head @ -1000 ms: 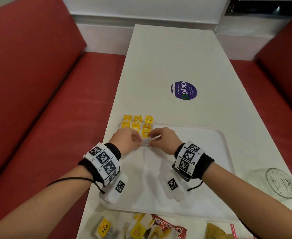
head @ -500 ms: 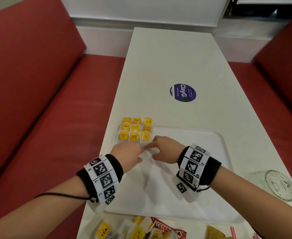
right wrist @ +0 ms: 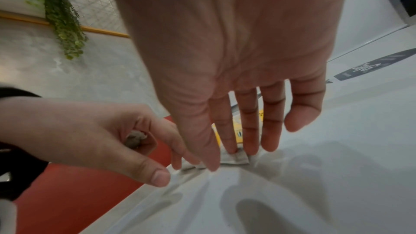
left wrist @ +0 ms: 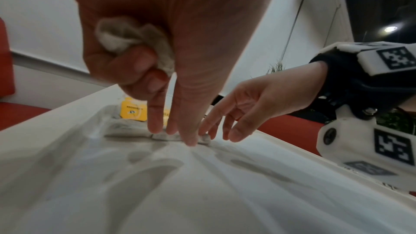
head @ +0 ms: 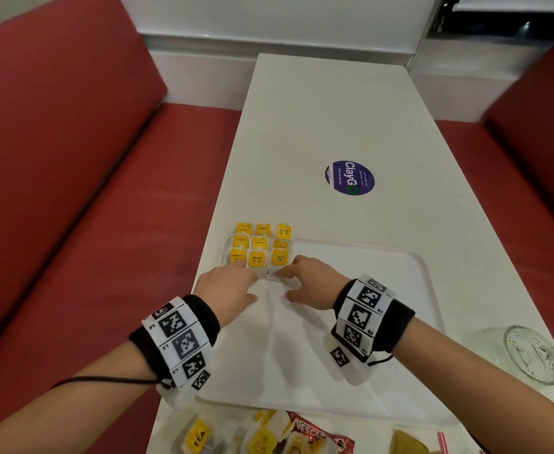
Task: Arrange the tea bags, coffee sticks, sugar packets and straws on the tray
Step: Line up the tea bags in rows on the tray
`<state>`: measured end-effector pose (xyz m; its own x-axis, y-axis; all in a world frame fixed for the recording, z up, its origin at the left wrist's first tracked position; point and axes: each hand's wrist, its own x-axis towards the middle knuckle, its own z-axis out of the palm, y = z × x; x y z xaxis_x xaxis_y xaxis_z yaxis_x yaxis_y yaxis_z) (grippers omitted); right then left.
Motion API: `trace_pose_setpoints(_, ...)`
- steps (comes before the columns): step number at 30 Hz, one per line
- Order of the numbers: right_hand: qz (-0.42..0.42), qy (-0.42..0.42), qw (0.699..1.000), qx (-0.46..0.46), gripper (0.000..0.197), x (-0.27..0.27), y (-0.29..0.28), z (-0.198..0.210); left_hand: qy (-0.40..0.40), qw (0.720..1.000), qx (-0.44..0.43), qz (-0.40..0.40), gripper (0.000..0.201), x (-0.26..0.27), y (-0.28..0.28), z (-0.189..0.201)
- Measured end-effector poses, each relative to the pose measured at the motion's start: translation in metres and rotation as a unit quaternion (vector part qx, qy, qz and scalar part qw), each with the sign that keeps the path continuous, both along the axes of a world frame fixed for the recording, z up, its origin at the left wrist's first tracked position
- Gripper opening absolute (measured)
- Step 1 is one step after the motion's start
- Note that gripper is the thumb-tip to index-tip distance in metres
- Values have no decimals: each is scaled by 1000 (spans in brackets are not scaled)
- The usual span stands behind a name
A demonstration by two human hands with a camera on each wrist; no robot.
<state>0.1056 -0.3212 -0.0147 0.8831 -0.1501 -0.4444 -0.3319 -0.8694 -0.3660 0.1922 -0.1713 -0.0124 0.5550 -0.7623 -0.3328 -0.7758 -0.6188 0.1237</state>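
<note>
At the near edge of the white surface (head: 301, 126) lies a loose heap of tea bags (head: 200, 435) with yellow tags, a red coffee stick (head: 318, 435), a brownish packet and the tip of a red-striped straw (head: 442, 440), all outside the tray. Just beyond them sits the tray (head: 367, 371), a flat white rectangle with rounded corners and a low raised rim. Over its far left part the two hands meet. The left hand (head: 228, 291) curls its last fingers round a crumpled wad of whitish paper (left wrist: 133, 38) in the palm, while its straight index finger and thumb press down on a flat pale tea bag (left wrist: 166, 135) on the tray floor. The right hand (head: 311, 285) is spread, fingers straight and slightly apart, its fingertips (right wrist: 231, 147) resting on the same bag's edge. Past the fingertips, in the tray's far left corner, stands a neat grid of yellow-tagged tea bags (head: 260, 245), the farthest row overlapping the rim. To the right, off the tray, a clear ribbed glass dish (head: 524, 353) rests. Farther on, a round purple sticker (head: 350, 177) lies flat.
</note>
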Motion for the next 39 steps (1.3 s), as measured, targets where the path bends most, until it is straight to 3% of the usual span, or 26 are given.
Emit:
trace_pose_setpoints(2,-4,-7,1000,2,48,1,1,2,9,1000,-7,0,37,3,5,-2)
trace_pose_setpoints(4,-16,-34,999,7,44,-3,1,8,71,994,-82,23,32,6,11,0)
trace_pose_setpoints(6,-34,-89,995,32,40,-9,4,20,202,947,-227,101,20,10,14,5)
trace_pose_setpoints(7,-39,-126,990,58,37,-13,8,27,289,896,-294,167,17,11,15,9)
trace_pose_setpoints(8,-40,-164,982,89,32,-17,14,35,390,818,-342,248,20,11,16,14)
trace_pose_setpoints(10,-38,-220,964,147,25,-24,27,52,581,620,-376,369,36,11,17,27)
trace_pose_setpoints(11,-38,-235,956,170,23,-27,35,60,638,548,-371,394,45,12,19,32)
trace_pose_setpoints(12,-40,-244,951,186,22,-28,41,65,671,506,-364,401,53,11,22,36)
trace_pose_setpoints(13,-43,-249,947,197,22,-29,46,68,687,491,-357,399,59,9,24,41)
trace_pose_setpoints(19,-71,-240,940,232,16,-29,78,65,713,496,-339,361,79,-13,37,50)
trace_pose_setpoints(23,-86,-258,938,214,11,-30,87,58,709,492,-370,343,71,-27,42,54)
trace_pose_setpoints(26,-128,-255,927,244,7,-31,83,53,685,502,-411,331,50,-32,50,53)
trace_pose_setpoints(27,-146,-252,918,269,9,-32,81,51,668,521,-422,323,41,-34,53,51)
trace_pose_setpoints(30,-191,-240,884,353,14,-34,77,46,589,622,-428,289,18,-37,66,41)
trace_pose_setpoints(33,-216,-229,857,409,16,-37,77,43,496,703,-432,272,11,-41,73,33)
trace_pose_setpoints(36,-232,-224,837,441,17,-36,77,38,408,749,-447,269,14,-40,73,27)
trace_pose_setpoints(39,-239,-217,833,450,17,-32,76,33,367,772,-451,257,15,-36,73,20)
